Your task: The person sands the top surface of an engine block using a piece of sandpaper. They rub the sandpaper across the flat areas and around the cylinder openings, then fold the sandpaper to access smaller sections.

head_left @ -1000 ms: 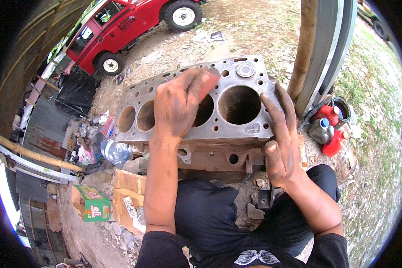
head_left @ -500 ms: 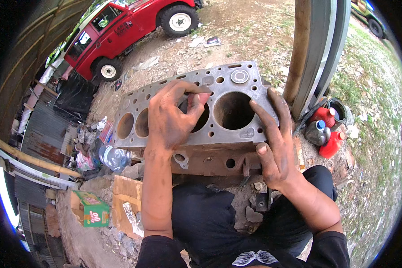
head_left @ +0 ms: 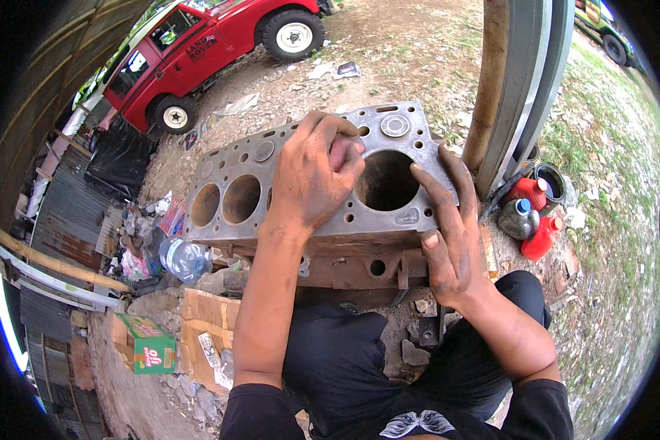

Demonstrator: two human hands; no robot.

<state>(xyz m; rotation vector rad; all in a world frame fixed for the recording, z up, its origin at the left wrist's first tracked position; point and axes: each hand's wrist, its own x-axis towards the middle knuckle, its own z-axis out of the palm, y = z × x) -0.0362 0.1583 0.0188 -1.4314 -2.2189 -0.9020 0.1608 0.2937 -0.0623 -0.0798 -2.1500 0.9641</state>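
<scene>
A grey metal engine block (head_left: 253, 163) with a row of round cylinder bores lies in front of me, its flat face up. My left hand (head_left: 319, 165) is closed around a small reddish piece (head_left: 339, 154) that looks like folded sandpaper, mostly hidden by my fingers. That hand is over the face, just left of the rightmost bore (head_left: 386, 181), covering much of the bore beside it. My right hand (head_left: 453, 242) rests on the block's right end with fingers spread, the index fingertip near the bore's rim and the thumb at the front edge.
A post (head_left: 517, 88) stands just beyond the block's right end. Red and dark plastic bottles (head_left: 541, 238) stand at right. To the left are a clear plastic jug (head_left: 185, 259), a green carton (head_left: 147, 343) and torn cardboard (head_left: 207, 330). A red car (head_left: 205, 44) is parked behind.
My left hand has slid right and slightly away from me across the block face, uncovering the second bore from the left. The right hand keeps its place.
</scene>
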